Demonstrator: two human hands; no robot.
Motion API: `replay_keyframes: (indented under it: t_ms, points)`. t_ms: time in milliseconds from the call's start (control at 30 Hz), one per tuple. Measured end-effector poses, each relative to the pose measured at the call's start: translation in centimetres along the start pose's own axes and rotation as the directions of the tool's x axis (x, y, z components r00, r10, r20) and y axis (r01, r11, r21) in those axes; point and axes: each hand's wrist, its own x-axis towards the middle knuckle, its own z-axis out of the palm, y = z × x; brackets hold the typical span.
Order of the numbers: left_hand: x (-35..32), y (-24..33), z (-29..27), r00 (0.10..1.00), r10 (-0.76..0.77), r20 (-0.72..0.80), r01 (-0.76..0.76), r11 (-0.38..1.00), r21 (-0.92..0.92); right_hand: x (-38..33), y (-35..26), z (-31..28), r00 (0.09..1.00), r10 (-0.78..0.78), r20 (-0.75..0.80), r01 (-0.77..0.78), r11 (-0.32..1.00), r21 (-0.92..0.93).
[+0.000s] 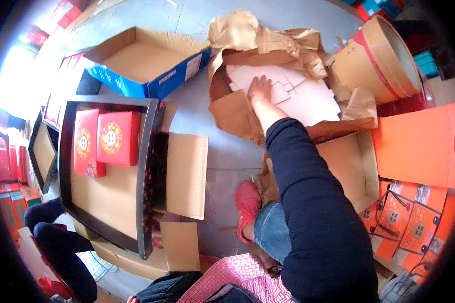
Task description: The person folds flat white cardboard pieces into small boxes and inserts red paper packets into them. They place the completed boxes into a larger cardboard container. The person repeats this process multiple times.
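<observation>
My right hand (260, 90) reaches out from a dark sleeve and rests on a stack of flat white die-cut card pieces (301, 96). Its fingers are spread, and nothing is gripped. Crumpled brown wrapping paper (235, 113) surrounds the cards, torn open on top. Under the near side of this bundle stands an open cardboard box (346, 159). Of my left hand (131, 299) only a sliver of skin seems to show at the lower edge, with its fingers hidden.
On the left, a black-rimmed tray (103, 202) holds two red gift boxes (119, 139) above an open carton (187, 177). Behind it lies a blue-sided box (136, 81). A round fibre drum (369, 63) and orange boxes (414, 146) flank the right. Another person's dark-clothed limb (65, 252) shows lower left.
</observation>
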Motion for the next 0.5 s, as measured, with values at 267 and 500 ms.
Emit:
replay_keyframes:
  t_ms: [267, 500]
  points:
    - [2.7, 0.0, 0.7, 0.999, -0.034, 0.03, 0.036, 0.998, -0.05, 3.1, 0.1, -2.6, 0.982, -0.069, 0.176, 0.145, 0.873, -0.465]
    - [2.9, 0.6, 0.7, 0.999, -0.041, -0.009, 0.041, 0.998, -0.043, 5.4, 0.5, -1.3, 0.97, -0.136, 0.202, 0.218, 0.856, -0.469]
